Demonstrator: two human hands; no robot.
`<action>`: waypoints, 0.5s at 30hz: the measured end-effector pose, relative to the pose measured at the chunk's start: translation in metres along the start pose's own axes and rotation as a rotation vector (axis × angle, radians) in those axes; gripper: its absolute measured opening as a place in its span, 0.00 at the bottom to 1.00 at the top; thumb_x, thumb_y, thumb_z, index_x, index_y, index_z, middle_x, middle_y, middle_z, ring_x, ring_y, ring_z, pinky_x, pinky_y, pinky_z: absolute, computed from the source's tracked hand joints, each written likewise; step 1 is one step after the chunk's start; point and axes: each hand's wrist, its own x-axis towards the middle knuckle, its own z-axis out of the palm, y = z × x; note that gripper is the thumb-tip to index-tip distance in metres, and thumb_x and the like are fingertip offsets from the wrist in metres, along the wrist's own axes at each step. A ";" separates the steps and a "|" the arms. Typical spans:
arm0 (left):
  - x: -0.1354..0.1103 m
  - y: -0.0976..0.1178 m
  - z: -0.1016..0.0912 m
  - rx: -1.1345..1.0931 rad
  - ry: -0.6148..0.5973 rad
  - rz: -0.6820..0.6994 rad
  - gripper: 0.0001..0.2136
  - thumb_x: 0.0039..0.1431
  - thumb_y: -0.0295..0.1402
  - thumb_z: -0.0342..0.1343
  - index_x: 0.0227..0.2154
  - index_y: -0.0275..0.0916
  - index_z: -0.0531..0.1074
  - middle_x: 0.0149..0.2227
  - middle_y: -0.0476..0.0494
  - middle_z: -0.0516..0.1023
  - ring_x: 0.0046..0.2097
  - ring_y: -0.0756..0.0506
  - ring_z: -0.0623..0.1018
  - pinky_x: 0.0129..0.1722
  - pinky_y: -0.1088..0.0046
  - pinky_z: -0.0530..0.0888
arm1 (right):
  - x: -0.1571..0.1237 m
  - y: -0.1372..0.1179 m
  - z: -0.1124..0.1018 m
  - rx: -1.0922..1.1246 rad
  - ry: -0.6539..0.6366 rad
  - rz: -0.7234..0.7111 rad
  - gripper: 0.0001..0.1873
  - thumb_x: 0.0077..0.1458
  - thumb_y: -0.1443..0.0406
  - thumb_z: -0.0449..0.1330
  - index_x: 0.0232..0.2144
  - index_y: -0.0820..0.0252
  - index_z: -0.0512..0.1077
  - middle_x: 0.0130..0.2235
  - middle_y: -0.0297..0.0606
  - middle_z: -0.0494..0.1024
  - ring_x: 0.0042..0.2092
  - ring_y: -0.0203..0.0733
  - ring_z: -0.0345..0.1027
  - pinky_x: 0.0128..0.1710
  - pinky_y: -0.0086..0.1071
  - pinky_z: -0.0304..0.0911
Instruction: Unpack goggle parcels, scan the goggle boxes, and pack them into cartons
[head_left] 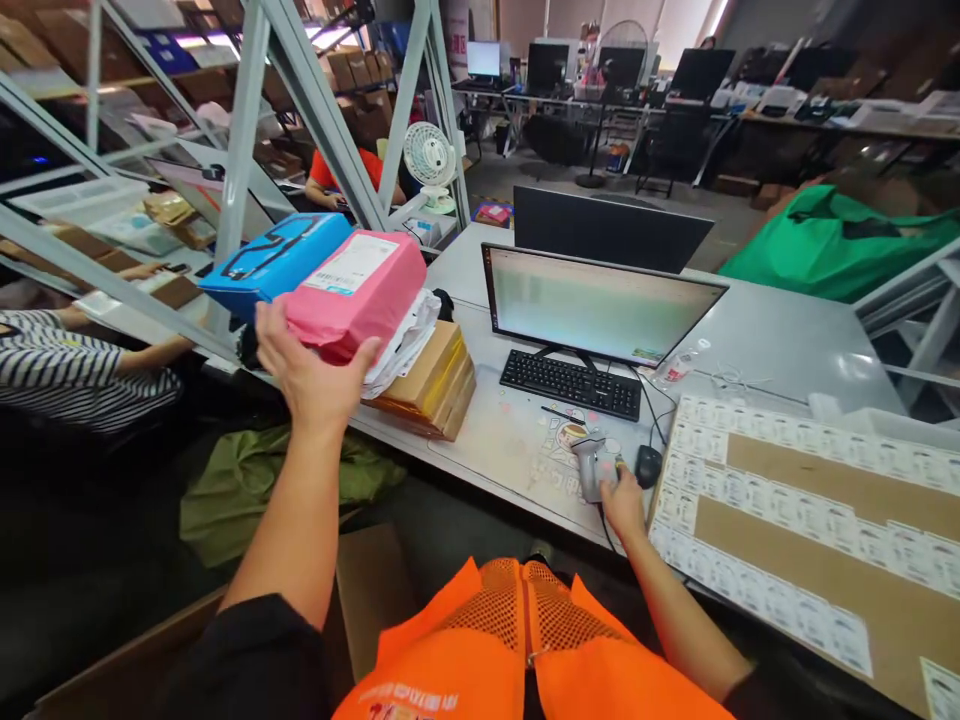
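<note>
On the left part of a pale grey desk (491, 445), a boxy parcel in smooth pink wrapping (375, 305) tops a stack, held at its near end by the left hand (319, 385).

Its pink skin is creased and folded at that end, and its upper face bears a white rectangular label (356, 262) with a barcode and a small blue strip; beneath lie crumpled white plastic packets (409, 340) and brown cardboard boxes with glossy yellowish tape (442, 385), while a bright blue box with black markings (281, 258) touches its far-left side. The left thumb and fingers spread around the parcel's corners, grasping it; the right hand (624, 503) curls its fingers on a light grey handheld scanner (592, 462), just beside a black computer mouse (648, 466).
</note>
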 end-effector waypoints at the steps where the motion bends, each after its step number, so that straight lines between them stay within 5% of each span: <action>1: 0.003 0.000 0.010 0.040 0.002 -0.007 0.49 0.60 0.44 0.74 0.73 0.36 0.50 0.77 0.27 0.48 0.79 0.29 0.49 0.75 0.35 0.51 | 0.004 -0.005 0.002 -0.035 -0.072 0.027 0.36 0.68 0.57 0.51 0.71 0.74 0.60 0.64 0.65 0.73 0.65 0.63 0.70 0.63 0.46 0.63; 5: 0.000 -0.004 0.029 0.130 0.089 -0.074 0.42 0.60 0.43 0.74 0.69 0.36 0.58 0.78 0.26 0.47 0.79 0.28 0.51 0.74 0.34 0.49 | 0.004 -0.017 0.015 -0.138 -0.262 0.061 0.39 0.71 0.54 0.53 0.73 0.74 0.56 0.57 0.63 0.79 0.60 0.63 0.75 0.58 0.45 0.66; 11: 0.010 -0.009 0.020 0.038 0.055 -0.150 0.44 0.57 0.44 0.76 0.67 0.33 0.57 0.70 0.31 0.62 0.75 0.31 0.56 0.75 0.35 0.45 | 0.006 -0.027 0.032 -0.253 -0.232 0.045 0.42 0.69 0.54 0.56 0.72 0.80 0.54 0.57 0.64 0.79 0.63 0.64 0.71 0.62 0.44 0.63; 15: 0.020 -0.003 0.016 0.055 0.028 -0.112 0.46 0.54 0.45 0.77 0.67 0.32 0.59 0.66 0.32 0.64 0.71 0.33 0.60 0.75 0.39 0.51 | 0.014 -0.038 0.044 -0.174 -0.204 0.104 0.42 0.68 0.61 0.55 0.74 0.81 0.47 0.62 0.66 0.75 0.63 0.61 0.72 0.63 0.44 0.63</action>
